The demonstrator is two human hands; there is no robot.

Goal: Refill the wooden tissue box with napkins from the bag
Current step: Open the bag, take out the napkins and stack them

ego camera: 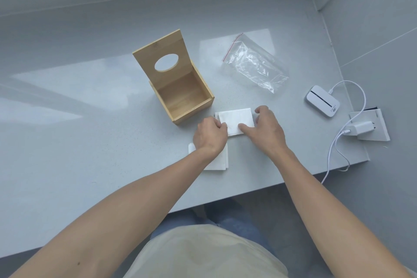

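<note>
The wooden tissue box [180,97] stands on the grey counter with its lid [161,54] swung up; the lid has an oval hole and the box's inside looks bare. A folded stack of white napkins [234,121] lies just in front of the box. My left hand [209,134] grips the stack's left edge and my right hand [266,130] holds its right edge, with fingers spread over it. A second white napkin stack [220,160] lies under my left wrist, partly hidden. The clear zip bag [252,63] lies flat behind, looking empty.
A white pocket device [322,101] with a white cable [352,119] sits at the right, beside a white charger plug [361,130] on a wall-socket plate [374,126]. The counter's front edge [225,198] runs close to my body. Walls enclose the back and right.
</note>
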